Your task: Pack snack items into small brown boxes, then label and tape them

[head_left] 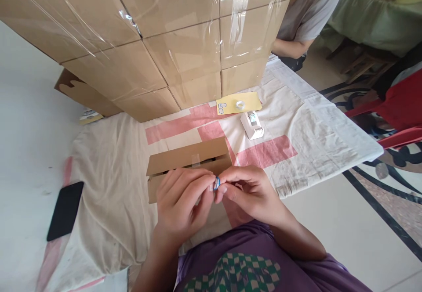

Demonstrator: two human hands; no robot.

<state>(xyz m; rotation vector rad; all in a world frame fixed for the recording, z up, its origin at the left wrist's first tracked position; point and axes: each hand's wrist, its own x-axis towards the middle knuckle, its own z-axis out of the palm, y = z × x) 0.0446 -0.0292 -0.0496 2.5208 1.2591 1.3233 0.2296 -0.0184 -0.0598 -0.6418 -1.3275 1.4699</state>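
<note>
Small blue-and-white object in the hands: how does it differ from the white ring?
The blue-and-white object is held between the left hand and right hand; the white ring rests on the flat yellow sheet. The object shows blue; the ring looks plain white. Both are small.

- Noted on stacked cartons (184,59): smooth cardboard under glossy clear plastic.
- Noted on low carton (187,153): matt cardboard.
- Noted on tablecloth (316,138): creased, matt cloth.
- Too small to judge on held piece (216,183).
</note>
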